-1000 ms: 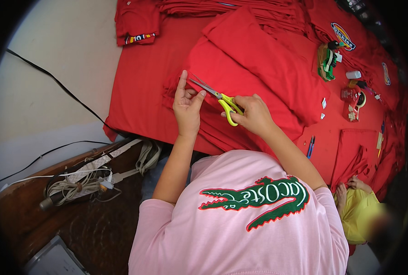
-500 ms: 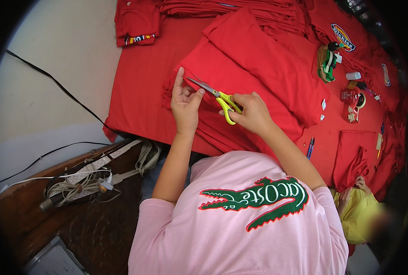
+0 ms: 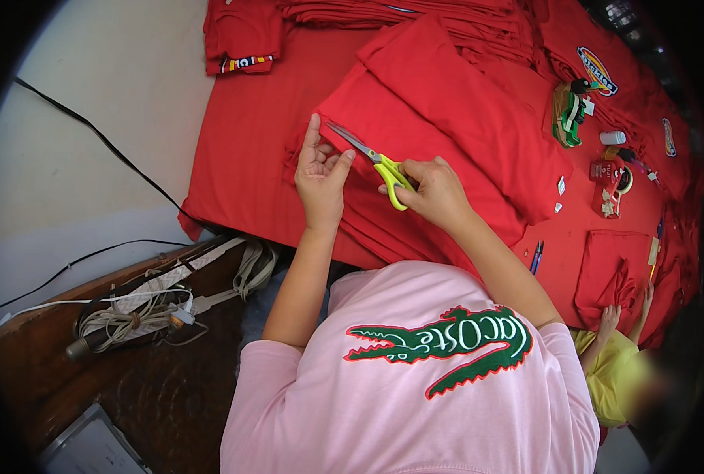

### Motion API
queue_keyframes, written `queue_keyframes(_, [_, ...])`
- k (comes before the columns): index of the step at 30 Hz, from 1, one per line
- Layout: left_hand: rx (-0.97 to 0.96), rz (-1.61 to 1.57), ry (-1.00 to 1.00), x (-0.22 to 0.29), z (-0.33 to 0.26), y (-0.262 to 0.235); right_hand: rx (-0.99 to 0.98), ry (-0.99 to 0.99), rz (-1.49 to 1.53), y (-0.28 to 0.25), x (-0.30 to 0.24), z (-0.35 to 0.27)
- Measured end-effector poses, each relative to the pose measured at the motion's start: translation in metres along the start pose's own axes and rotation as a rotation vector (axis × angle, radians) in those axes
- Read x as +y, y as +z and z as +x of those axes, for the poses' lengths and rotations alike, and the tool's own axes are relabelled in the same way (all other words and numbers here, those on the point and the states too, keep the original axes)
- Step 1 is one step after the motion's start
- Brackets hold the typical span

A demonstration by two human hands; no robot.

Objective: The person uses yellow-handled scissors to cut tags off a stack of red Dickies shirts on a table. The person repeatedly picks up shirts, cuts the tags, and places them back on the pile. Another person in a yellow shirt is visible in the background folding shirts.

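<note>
My right hand (image 3: pixel 431 189) is closed round the yellow-green handles of a pair of scissors (image 3: pixel 388 178). The blades point up and left over a folded red garment (image 3: pixel 439 103), their tips close to my left index finger. My left hand (image 3: pixel 320 175) is at the garment's left corner, palm up. Its index finger is stretched out, the thumb stands apart and the other fingers are loosely bent. I see no cloth clearly pinched in it. Several layers of red cloth lie beneath both hands.
Red garments (image 3: pixel 415 33) are stacked along the far side. To the right are a green tape dispenser (image 3: pixel 567 114), a red tape dispenser (image 3: pixel 607 193), a white spool (image 3: pixel 613 137) and blue snips (image 3: pixel 537 257). A co-worker's hands (image 3: pixel 609 320) touch red cloth. Bundled cables (image 3: pixel 135 320) lie lower left.
The scissors and both hands have shifted only slightly, and the blades look closer together. At the lower right, the co-worker's arms have reached farther up onto the red cloth.
</note>
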State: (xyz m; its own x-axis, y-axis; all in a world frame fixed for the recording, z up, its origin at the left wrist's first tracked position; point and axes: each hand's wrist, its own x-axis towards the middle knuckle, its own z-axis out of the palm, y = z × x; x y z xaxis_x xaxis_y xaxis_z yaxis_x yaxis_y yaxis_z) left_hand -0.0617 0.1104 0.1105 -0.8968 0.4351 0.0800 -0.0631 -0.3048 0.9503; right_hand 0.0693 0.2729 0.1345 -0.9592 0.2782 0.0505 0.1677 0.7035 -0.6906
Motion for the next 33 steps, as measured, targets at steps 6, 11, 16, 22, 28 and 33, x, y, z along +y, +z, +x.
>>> queue_keyframes(6, [-0.029,0.021,0.047,0.004,0.0,0.003,0.036,-0.013,-0.02,0.002,0.004,0.009])
queue_keyframes(11, [-0.042,0.175,0.113,-0.002,0.0,-0.007,0.069,-0.025,-0.023,0.001,0.005,0.011])
queue_keyframes(16, [0.217,0.288,0.218,-0.007,-0.003,-0.011,0.03,0.002,-0.046,-0.002,0.006,0.013])
queue_keyframes(22, [0.29,0.033,0.057,0.002,-0.005,0.005,0.041,-0.014,-0.051,-0.002,0.004,0.014])
queue_keyframes(28, [0.246,0.014,0.086,0.01,0.005,0.014,0.015,-0.04,-0.137,-0.004,0.001,0.01])
queue_keyframes(33, [0.116,-0.015,0.034,0.012,0.009,0.018,0.091,-0.033,-0.106,-0.01,0.003,-0.005])
